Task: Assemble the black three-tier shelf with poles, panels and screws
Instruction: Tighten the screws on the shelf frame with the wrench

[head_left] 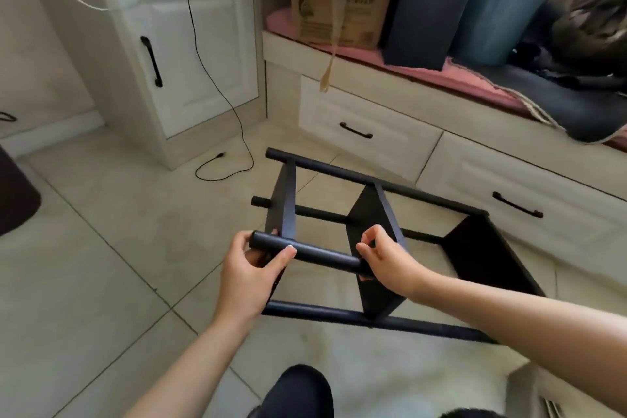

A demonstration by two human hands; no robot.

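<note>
Centre frame, on the tiled floor (101, 248): black shelf frame (373, 248) lying sideways, left hand (251, 268) wrapped around a short pole (305, 253), right hand (383, 256) pinching its far end at the middle panel (373, 214). Best kept square while threading.

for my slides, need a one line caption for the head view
Both hands, left and right, hold a black pole against the tipped shelf frame.

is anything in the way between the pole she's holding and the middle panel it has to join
Nothing visible. The pole is gripped by the left hand and right hand, and its end already reaches the middle panel; the right hand's fingers hide the joint.
</note>
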